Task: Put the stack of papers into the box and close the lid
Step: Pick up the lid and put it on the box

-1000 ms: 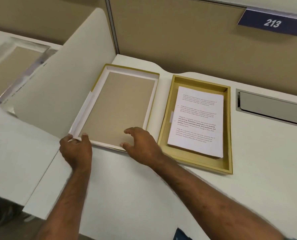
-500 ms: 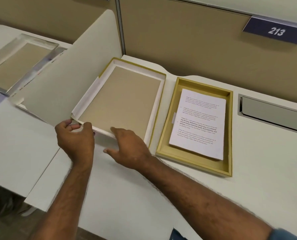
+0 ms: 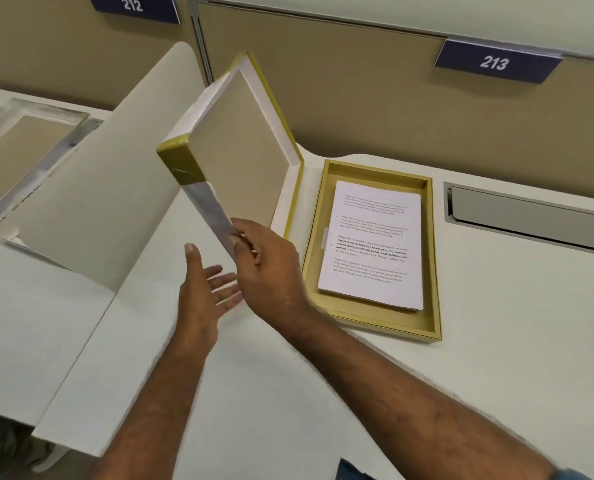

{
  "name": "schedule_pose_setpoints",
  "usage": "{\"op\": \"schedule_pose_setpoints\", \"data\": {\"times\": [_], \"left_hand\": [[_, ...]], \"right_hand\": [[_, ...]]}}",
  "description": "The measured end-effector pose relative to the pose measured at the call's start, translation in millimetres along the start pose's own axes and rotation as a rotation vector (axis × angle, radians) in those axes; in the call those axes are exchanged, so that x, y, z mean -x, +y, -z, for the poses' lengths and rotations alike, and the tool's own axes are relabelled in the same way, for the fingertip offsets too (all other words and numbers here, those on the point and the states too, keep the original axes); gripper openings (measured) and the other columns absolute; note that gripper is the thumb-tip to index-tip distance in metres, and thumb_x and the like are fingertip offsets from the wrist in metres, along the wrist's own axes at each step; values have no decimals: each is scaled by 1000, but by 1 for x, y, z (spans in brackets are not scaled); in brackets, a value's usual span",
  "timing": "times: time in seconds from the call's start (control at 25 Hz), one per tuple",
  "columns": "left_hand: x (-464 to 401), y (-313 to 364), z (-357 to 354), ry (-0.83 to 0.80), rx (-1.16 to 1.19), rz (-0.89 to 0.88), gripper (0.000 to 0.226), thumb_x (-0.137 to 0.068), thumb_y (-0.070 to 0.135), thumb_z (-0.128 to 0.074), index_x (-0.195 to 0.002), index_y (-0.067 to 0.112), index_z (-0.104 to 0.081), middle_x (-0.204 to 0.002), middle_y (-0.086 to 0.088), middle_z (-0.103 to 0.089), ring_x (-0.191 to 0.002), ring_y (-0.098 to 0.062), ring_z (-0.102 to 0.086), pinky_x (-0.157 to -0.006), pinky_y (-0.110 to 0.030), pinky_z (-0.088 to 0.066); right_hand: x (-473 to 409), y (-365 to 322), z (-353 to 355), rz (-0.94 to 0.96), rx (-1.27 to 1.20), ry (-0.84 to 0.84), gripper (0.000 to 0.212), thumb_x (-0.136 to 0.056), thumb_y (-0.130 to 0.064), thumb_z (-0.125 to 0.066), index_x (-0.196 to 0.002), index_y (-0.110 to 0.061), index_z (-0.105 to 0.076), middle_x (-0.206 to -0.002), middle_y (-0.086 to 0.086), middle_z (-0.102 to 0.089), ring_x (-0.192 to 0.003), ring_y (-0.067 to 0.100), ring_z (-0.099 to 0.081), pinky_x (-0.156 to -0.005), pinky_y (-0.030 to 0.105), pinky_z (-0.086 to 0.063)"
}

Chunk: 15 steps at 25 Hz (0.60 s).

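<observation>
R hand (image 3: 267, 261) pinches tilted lid (image 3: 240, 147) edge; L hand (image 3: 202, 292) open, empty. Risk: lid slips, knocks paper stack (image 3: 371, 244) in box (image 3: 434, 258).

The gold box (image 3: 430, 258) lies open and flat on the white desk (image 3: 496, 341), close to the back edge, long side running away from the front. Inside it, the stack of papers (image 3: 371, 244) sits face up, white sheets with printed paragraphs, squared off and lying toward the box's near end. The lid (image 3: 240, 150) is up on its long edge just left of the box, steeply tilted, tan inner panel facing right with white inner walls and a gold outer rim; its lower long edge rests at the desk beside the box.
</observation>
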<state>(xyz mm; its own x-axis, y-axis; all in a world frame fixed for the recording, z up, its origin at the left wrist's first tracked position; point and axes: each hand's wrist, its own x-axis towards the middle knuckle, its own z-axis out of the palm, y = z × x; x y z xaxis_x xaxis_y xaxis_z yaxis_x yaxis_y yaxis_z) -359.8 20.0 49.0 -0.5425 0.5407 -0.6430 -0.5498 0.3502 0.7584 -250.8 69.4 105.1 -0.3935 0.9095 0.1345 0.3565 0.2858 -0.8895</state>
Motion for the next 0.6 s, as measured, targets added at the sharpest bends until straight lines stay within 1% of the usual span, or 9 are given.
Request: {"op": "schedule_pose_setpoints", "data": {"times": [0.04,0.08,0.2,0.28,0.32,0.44,0.48,0.52,0.6], "left_hand": [[-4,-7,-5,-159,68,176,86,-95,79,-42,-145,10,-57,-138,-15,-70,-124,-39,-70,-108,-55,-55],[-8,-14,-10,-283,169,272,88,-93,80,-48,-146,11,-57,-139,-14,-71,-126,-38,-70,-108,-55,-55],[-14,-18,-29,-441,436,328,67,-98,64,-61,-145,16,-62,-140,-11,-71,-129,-31,-70,-100,-46,-59],[-16,-13,-46,-471,421,282,58,-101,55,-65,-142,15,-66,-139,-12,-70,-130,-27,-67,-109,-41,-54],[-16,-9,-53,-464,354,232,53,-101,52,-65,-139,16,-68,-134,-13,-71,-123,-25,-69,-106,-39,-53],[-20,-2,-67,-398,155,133,35,-105,46,-59,-118,18,-75,-100,-6,-81,-79,-16,-79,-69,-28,-63],[-21,-1,-70,-380,137,138,32,-105,44,-59,-114,19,-76,-94,-5,-83,-72,-15,-80,-61,-27,-64],[-22,0,-72,-359,126,143,29,-105,42,-60,-114,19,-75,-92,-5,-84,-72,-16,-82,-59,-28,-65],[-23,3,-76,-341,102,117,27,-104,40,-61,-113,19,-76,-95,-5,-86,-76,-16,-83,-65,-32,-68]], "right_hand": [[2,0,8,-16,-55,46,30,-110,-21,-57,-134,-15,-74,-127,2,-79,-104,1,-69,-87,0,-43],[4,0,15,-20,-110,91,28,-110,-23,-59,-132,-16,-75,-123,-1,-80,-100,-2,-69,-86,1,-49],[12,2,36,-49,-251,156,26,-110,-25,-60,-132,-17,-71,-115,-13,-74,-105,7,-73,-88,25,-66],[17,8,51,-100,-337,137,29,-109,-30,-60,-134,-18,-67,-121,-8,-76,-110,11,-74,-89,32,-67],[19,11,59,-123,-389,117,33,-108,-33,-61,-137,-18,-64,-126,-4,-76,-112,13,-75,-91,35,-67],[14,26,98,-253,-616,123,52,-104,-51,-53,-146,-20,-55,-131,4,-75,-114,23,-78,-91,48,-67],[9,33,116,-324,-713,153,60,-103,-59,-46,-148,-21,-55,-131,6,-76,-113,27,-79,-89,52,-67],[3,41,135,-397,-810,183,67,-103,-68,-39,-150,-22,-56,-133,8,-76,-114,32,-78,-88,58,-66],[-9,60,173,-514,-979,204,80,-99,-79,-32,-148,-23,-62,-136,12,-75,-120,39,-75,-90,67,-61]]}}
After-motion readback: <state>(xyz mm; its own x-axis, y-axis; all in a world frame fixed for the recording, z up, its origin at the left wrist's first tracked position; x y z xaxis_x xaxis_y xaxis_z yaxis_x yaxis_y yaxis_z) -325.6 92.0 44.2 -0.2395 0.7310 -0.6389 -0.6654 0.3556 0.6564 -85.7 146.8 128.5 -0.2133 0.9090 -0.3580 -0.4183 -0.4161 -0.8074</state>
